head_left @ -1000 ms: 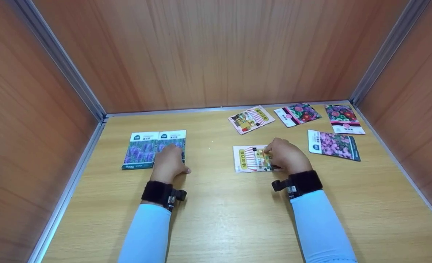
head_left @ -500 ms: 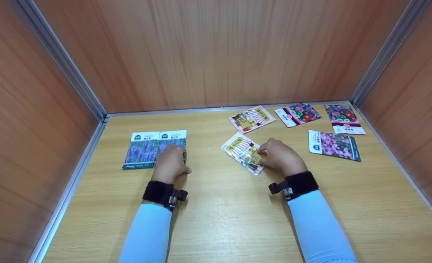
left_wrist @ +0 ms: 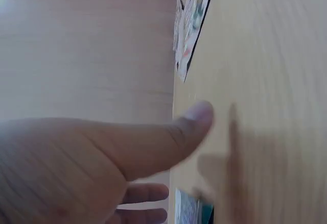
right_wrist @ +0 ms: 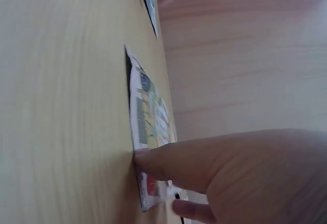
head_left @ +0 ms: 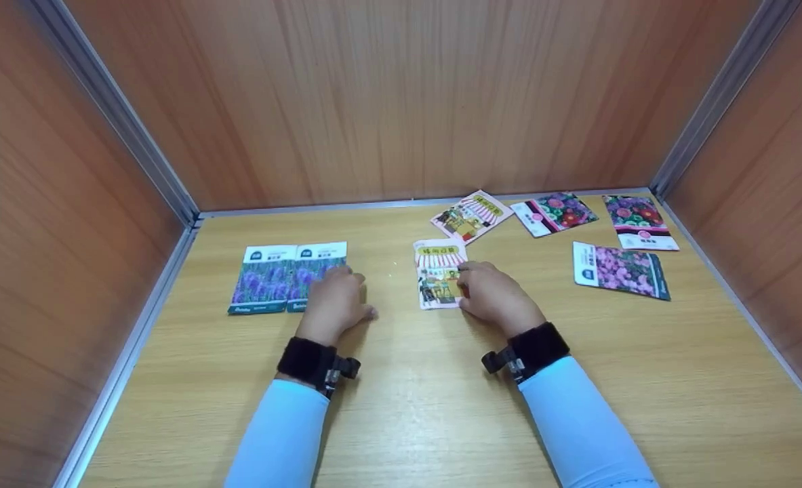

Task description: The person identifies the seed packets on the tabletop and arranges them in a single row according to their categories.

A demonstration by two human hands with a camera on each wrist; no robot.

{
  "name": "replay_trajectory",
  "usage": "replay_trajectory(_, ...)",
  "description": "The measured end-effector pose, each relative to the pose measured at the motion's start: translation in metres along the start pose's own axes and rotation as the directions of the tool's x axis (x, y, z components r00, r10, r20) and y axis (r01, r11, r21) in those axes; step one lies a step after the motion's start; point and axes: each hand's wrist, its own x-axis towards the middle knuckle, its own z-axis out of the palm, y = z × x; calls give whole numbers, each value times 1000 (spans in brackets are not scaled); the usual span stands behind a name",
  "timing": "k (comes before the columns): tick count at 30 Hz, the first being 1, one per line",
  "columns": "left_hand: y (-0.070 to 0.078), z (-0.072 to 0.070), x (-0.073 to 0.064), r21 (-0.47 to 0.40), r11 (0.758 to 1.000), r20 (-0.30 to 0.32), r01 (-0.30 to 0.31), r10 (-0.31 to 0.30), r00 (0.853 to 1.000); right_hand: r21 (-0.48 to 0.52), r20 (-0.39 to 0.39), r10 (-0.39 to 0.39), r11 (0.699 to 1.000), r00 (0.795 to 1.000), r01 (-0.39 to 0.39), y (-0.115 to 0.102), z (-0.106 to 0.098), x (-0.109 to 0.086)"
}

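My right hand (head_left: pixel 499 298) pinches the right edge of a flat packet (head_left: pixel 434 278) printed with a pink striped awning, which lies upright on the table. In the right wrist view the thumb (right_wrist: pixel 153 164) is on the packet's edge. A second awning packet (head_left: pixel 472 215) lies slanted just behind, their corners close together. My left hand (head_left: pixel 336 301) is over the lower right of two side-by-side lavender seed packets (head_left: pixel 262 279), hiding part of the right one. Its thumb (left_wrist: pixel 189 124) sticks out straight in the left wrist view, and nothing shows in its grasp.
On the right lie a pink-flower seed packet (head_left: pixel 624 269) and two seed packets with red and purple blooms, one slanted (head_left: pixel 556 213) and one (head_left: pixel 645 222) near the right edge. Wood-grain panels (head_left: pixel 401 102) wall the table (head_left: pixel 401 407) at the back and both sides.
My right hand has turned the awning packet from sideways to upright and slid it left. The rear awning packet has shifted slightly right. My left hand has moved right, off part of the lavender packets.
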Motion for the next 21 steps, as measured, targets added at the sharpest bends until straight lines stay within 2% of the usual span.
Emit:
replay_trajectory(3, 20, 7, 0, 45, 995, -6, -87, 88, 996, -13, -21, -36, 999, 999, 36, -5, 5, 2)
replay_trajectory(7, 43, 13, 0, 79, 978, 10, -193, 193, 981, -26, -33, -78, 997, 996, 77, -10, 10, 4)
replay_trajectory(14, 65, 23, 1, 56, 966, 67, -252, 248, 966, -24, -23, -90, 996, 996, 90, -19, 16, 7)
replay_trajectory(18, 70, 28, 3, 44, 963, 79, -267, 263, 961, -13, -16, -114, 993, 993, 114, -23, 18, 7)
replay_trajectory(21, 70, 29, 4, 31, 966, 87, -255, 252, 964, 4, -6, -134, 991, 991, 134, -24, 18, 7)
